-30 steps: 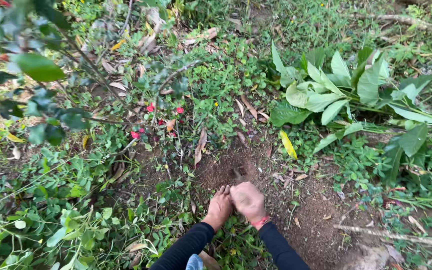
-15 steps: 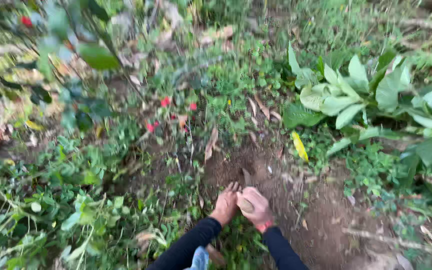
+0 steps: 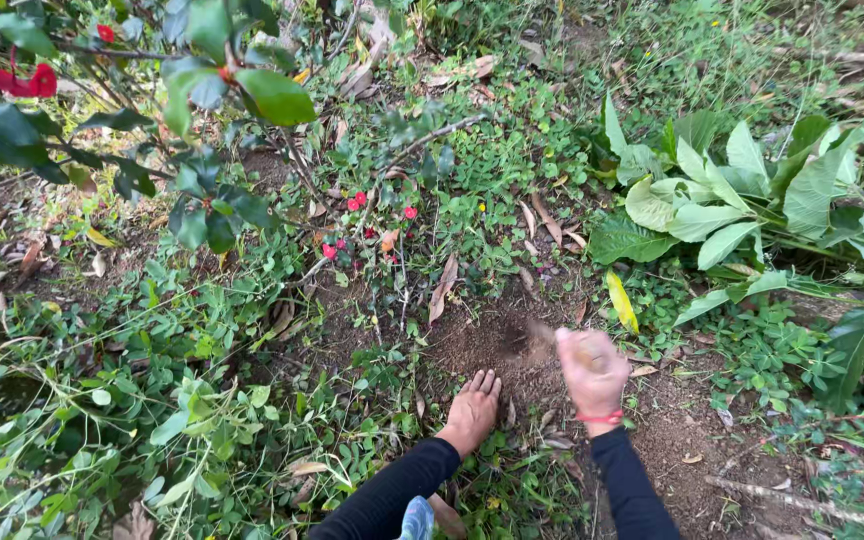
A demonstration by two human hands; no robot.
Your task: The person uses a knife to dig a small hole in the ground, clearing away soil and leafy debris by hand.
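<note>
My left hand (image 3: pixel 472 410) lies flat, fingers spread, on bare brown soil (image 3: pixel 482 350) among weeds. My right hand (image 3: pixel 592 375), with a red band at the wrist, is clenched around a short brownish stick or tool (image 3: pixel 550 338) that is blurred by motion. Its tip points at a small dark hole (image 3: pixel 512 345) in the soil just beyond my left hand. Both arms wear black sleeves.
A broad-leaved green plant (image 3: pixel 732 200) grows at the right. A shrub with red flowers (image 3: pixel 27 80) overhangs the upper left. Small red flowers (image 3: pixel 357 200), dry leaves and a yellow leaf (image 3: pixel 620 300) lie around. A fallen branch (image 3: pixel 802 500) is at the lower right.
The hands were pressed together over the soil patch. Now they are apart: the left lies flat on the ground and the right is swinging with the stick in it.
</note>
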